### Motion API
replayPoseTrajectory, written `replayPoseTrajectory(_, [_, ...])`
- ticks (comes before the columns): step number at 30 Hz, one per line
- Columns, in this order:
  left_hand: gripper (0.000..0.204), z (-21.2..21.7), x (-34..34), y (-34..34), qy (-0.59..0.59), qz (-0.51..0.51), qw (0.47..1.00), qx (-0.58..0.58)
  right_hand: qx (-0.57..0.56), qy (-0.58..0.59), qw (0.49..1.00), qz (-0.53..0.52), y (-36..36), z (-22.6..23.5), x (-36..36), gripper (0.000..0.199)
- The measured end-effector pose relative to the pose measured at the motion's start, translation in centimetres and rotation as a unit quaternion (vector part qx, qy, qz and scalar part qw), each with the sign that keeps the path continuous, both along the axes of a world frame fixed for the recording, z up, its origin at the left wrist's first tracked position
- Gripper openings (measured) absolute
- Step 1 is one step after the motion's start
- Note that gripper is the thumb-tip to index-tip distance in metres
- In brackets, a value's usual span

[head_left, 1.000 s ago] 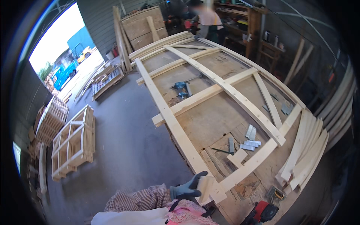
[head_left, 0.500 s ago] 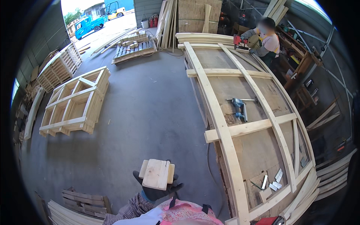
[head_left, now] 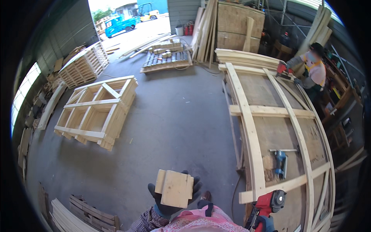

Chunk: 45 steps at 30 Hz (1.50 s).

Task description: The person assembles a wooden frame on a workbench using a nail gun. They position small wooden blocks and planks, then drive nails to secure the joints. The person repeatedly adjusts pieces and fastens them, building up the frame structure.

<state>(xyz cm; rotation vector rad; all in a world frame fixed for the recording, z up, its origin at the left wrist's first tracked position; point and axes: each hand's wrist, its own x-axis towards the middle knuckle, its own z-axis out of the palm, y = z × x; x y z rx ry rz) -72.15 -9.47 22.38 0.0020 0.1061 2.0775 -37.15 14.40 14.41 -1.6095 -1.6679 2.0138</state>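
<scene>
In front of my body, my left hand (head_left: 165, 205), in a dark glove, carries a small stack of wooden blocks (head_left: 177, 189). Its fingers show on both sides of the stack. My right hand (head_left: 267, 223), gloved in blue and black, grips a red nail gun (head_left: 270, 202) at the lower right. The nail gun is over the near part of a long wooden frame (head_left: 256, 154), which lies on a workbench. A blue nail gun (head_left: 281, 164) rests on the board surface inside the frame.
A co-worker (head_left: 315, 69) holds another red nail gun at the frame's far end. Stacked wooden frames (head_left: 94, 110) stand on the floor to the left. A pallet with wood pieces (head_left: 166, 62) is farther back. A hose (head_left: 235, 193) runs down beside the bench.
The red nail gun in my right hand has risen into fuller view at the lower right. My view has turned left, so the bench appears farther right. The blocks stay in my left hand.
</scene>
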Motion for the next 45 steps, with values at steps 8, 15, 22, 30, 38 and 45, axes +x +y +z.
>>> replayPoseTrajectory(8, [0.11,-0.4,-12.4,1.5,-0.001,0.244,0.969,-0.04,-0.247,0.024,0.968,0.046,12.3,-0.8,-27.4,0.012])
replayPoseTrajectory(15, [0.111,-3.5,-30.6,10.7,-0.086,0.247,0.96,-0.096,-0.086,0.108,0.99,0.036,21.4,-13.2,-41.7,0.019])
replayPoseTrajectory(22, [0.063,-1.3,-54.3,24.8,-0.079,0.172,0.981,-0.052,-0.175,0.074,0.981,-0.036,28.1,3.3,-57.8,0.017])
replayPoseTrajectory(30, [0.038,-6.5,-68.9,44.4,-0.12,0.056,0.987,-0.093,-0.06,0.014,0.982,-0.18,41.9,6.0,-66.9,0.025])
replayPoseTrajectory(38, [0.042,-10.4,-80.8,58.9,-0.23,-0.003,0.955,-0.187,0.104,-0.027,0.984,-0.142,65.9,-4.6,-75.9,0.032])
replayPoseTrajectory(45, [0.025,-10.5,-88.8,69.1,-0.153,0.066,0.967,-0.191,0.515,-0.277,0.81,0.034,80.1,-16.0,-79.0,0.072])
